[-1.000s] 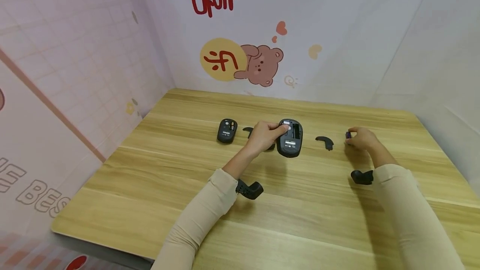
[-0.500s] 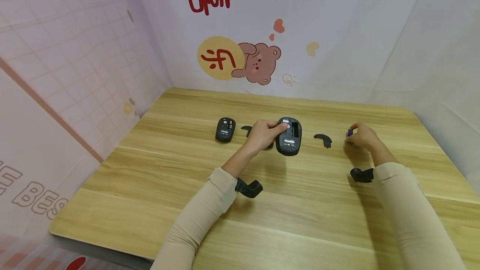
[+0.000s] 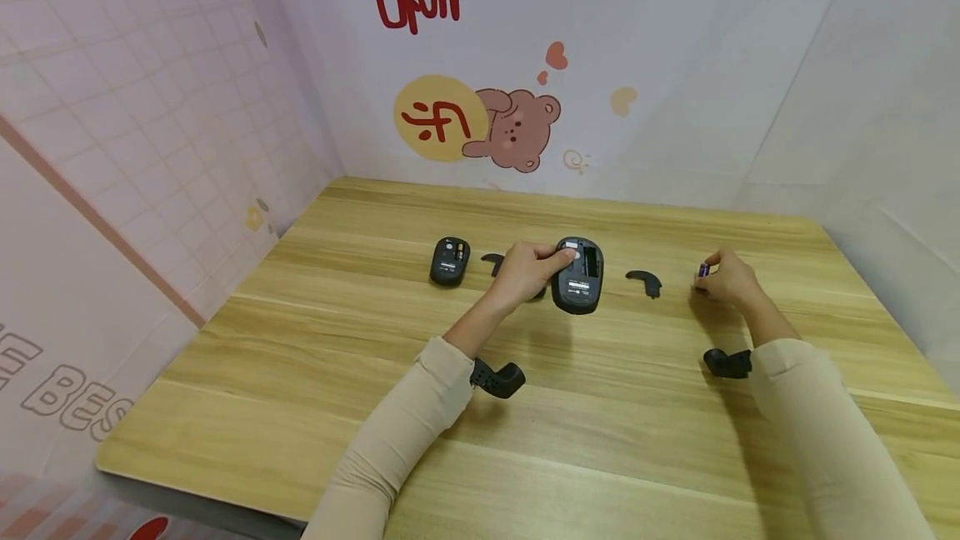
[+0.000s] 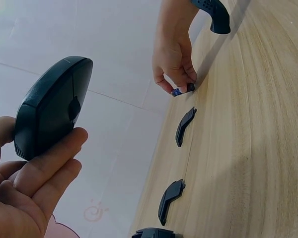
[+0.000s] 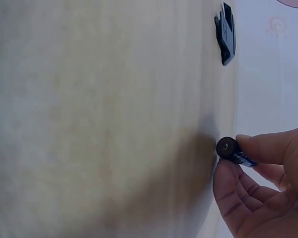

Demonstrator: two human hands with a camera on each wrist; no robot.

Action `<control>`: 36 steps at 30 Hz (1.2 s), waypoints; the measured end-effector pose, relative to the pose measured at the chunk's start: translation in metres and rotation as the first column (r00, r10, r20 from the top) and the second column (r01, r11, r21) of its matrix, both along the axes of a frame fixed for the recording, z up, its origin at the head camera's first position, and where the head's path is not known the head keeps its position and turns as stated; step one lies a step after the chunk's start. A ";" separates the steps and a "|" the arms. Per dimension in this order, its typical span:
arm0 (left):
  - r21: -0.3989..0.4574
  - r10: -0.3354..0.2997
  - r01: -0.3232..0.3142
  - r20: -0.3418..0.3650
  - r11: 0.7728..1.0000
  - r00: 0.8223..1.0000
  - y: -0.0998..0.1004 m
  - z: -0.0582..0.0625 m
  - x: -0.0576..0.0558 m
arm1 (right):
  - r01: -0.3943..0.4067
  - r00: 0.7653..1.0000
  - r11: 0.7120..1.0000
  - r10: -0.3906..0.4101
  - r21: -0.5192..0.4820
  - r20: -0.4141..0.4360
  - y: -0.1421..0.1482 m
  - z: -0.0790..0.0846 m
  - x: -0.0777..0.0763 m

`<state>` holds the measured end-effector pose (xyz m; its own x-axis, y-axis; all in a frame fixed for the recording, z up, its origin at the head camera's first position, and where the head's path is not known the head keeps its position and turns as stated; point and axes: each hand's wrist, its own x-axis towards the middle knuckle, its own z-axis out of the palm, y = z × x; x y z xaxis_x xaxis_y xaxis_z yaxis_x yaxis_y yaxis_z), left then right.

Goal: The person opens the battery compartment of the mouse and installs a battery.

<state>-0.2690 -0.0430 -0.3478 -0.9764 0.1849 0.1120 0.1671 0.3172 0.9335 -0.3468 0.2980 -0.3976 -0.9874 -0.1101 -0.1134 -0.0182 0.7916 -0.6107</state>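
My left hand (image 3: 527,269) pinches a black computer mouse (image 3: 577,294) above the table, thumb on its underside, which faces the head camera. Its battery compartment (image 3: 592,262) is uncovered and looks dark inside. To the right, my right hand (image 3: 731,280) pinches a blue-purple battery (image 5: 237,152) between thumb and fingers, close over the wood; one dark end with a small metal contact shows in the right wrist view. Between the hands lies a curved black battery cover (image 3: 645,282). A second dark cover (image 3: 492,260) is partly hidden behind my left hand.
Another black mouse (image 3: 450,262) lies underside up on the wooden table (image 3: 300,357), with copper-coloured batteries in its open slot. Black wrist devices (image 3: 498,379) stick out from both sleeves. A printed cloth wall (image 3: 660,157) stands behind the table.
My right hand has shifted slightly right, and more of the battery shows between its fingers. The left hand holds the mouse in almost the same place.
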 end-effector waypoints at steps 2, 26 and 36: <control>0.002 -0.003 0.003 0.000 1.000 1.000 0.000 0.000 0.000 | 0.006 1.000 1.000 -0.006 0.000 -0.017 -0.001 -0.001 0.001; -0.018 0.003 -0.003 -0.021 1.000 1.000 0.000 -0.001 0.000 | -0.017 0.986 0.989 -0.008 -0.149 -0.168 -0.032 0.018 0.019; -0.033 0.006 -0.006 -0.002 0.999 1.000 0.000 -0.002 -0.003 | -0.045 0.969 0.976 -0.010 -0.215 -0.248 -0.058 0.044 0.037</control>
